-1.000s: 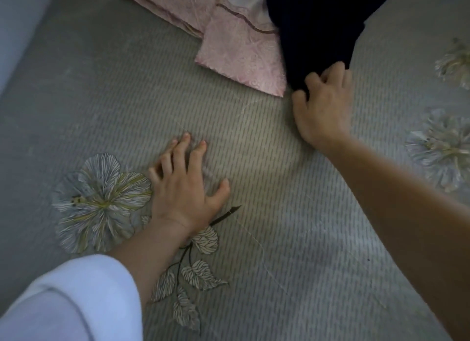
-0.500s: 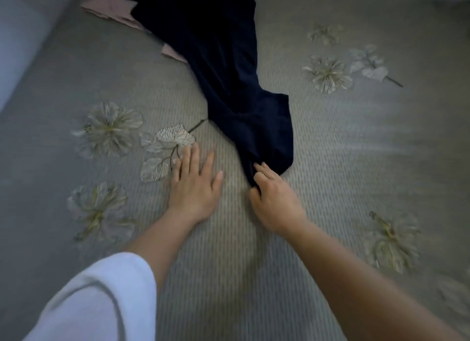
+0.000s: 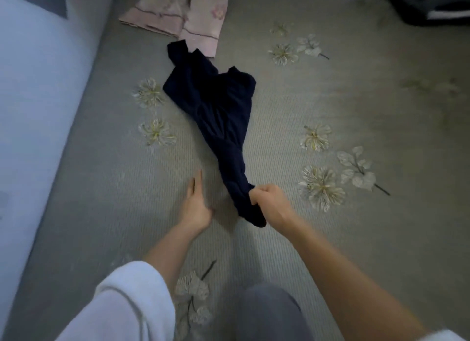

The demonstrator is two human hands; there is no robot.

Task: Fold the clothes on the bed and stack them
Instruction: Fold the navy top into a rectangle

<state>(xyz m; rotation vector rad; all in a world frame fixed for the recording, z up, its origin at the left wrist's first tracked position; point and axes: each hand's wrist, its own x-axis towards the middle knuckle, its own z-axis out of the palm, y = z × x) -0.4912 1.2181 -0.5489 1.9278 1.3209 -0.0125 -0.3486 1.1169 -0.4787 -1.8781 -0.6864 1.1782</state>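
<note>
Right hand (image 3: 269, 206): fist closed around the near end of the navy garment (image 3: 218, 106).
Left hand (image 3: 195, 206): fingers straight, holding nothing, resting on the bed (image 3: 343, 106) just beside the garment.
Navy garment: bunched lengthwise down the middle of the bed; far end near the pink clothes (image 3: 178, 18).
Bed: grey-green cover with a pale flower print.

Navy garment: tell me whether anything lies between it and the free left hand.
Nothing visible does. Only bare bedspread separates the left hand from the navy garment, whose near end the right hand grips. The pink clothes lie beyond it.
</note>
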